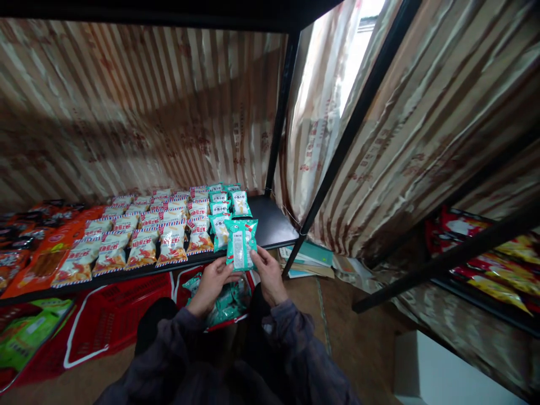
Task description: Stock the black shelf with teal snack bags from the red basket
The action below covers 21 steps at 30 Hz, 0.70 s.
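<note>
Between my two hands is a teal snack bag point(242, 244), its back panel of printed text facing me. My left hand point(213, 284) pinches its lower left edge, and my right hand point(268, 274) grips its lower right side with the thumb on the front. Just behind it, teal snack bags point(219, 208) stand in rows on the black shelf point(274, 219). Left of those are rows of white and orange snack bags point(143, 246). Below my hands, a red basket point(252, 281) holds more teal bags point(232, 301), partly hidden by my left hand.
Orange snack packs point(50, 247) lie at the shelf's left end. Another red basket point(118, 315) with a white handle stands on the floor. Black posts point(337, 152) rise at the right, near papers point(312, 256). A white box point(447, 371) is at lower right.
</note>
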Tool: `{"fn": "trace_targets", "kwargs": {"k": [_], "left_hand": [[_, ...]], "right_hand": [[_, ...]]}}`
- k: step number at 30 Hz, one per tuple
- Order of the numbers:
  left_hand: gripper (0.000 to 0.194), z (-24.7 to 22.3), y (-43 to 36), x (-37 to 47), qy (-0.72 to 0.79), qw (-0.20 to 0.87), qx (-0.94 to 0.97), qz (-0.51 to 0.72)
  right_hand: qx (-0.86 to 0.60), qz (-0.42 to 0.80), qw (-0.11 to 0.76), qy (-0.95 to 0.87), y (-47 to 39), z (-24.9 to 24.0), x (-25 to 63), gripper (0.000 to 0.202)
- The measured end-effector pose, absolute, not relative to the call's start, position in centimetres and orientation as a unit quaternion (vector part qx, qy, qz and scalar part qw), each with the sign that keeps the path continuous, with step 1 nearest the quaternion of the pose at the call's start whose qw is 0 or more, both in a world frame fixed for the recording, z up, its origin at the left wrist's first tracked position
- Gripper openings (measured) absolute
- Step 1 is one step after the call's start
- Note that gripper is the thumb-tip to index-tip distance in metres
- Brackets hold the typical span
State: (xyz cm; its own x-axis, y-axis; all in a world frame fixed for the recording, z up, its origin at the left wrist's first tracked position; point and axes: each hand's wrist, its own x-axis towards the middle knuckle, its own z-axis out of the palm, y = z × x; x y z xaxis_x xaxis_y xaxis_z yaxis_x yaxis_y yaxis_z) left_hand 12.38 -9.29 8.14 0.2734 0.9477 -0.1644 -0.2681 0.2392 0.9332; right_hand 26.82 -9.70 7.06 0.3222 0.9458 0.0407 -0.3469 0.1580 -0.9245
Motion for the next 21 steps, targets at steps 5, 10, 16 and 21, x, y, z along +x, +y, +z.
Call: {"fn": "trace_targets", "kwargs": {"k": [5,10,16,21], "left_hand": [[0.046,8.0,-8.9,14.3,0.425,0.674,0.394,0.458],[0.046,7.5,-8.7,16.4,0.416,0.678,0.367,0.481],[0.039,7.7,-8.0,18.1,0.434,0.672,0.336,0.498],[0.034,8.0,-7.6,18.9,0.443,0.671,0.339,0.488]], "right_hand": [[-0.437,0.476,0.678,-0.351,-8.7,6.4,28.5,0.045],[-0.442,0.471,0.678,-0.35,-8.0,6.7,30.1,0.043],[-0.442,0.48,0.666,-0.361,-7.2,6.8,31.4,0.045],[-0.459,0.471,0.658,-0.367,-6.4,6.2,32.3,0.047]]}}
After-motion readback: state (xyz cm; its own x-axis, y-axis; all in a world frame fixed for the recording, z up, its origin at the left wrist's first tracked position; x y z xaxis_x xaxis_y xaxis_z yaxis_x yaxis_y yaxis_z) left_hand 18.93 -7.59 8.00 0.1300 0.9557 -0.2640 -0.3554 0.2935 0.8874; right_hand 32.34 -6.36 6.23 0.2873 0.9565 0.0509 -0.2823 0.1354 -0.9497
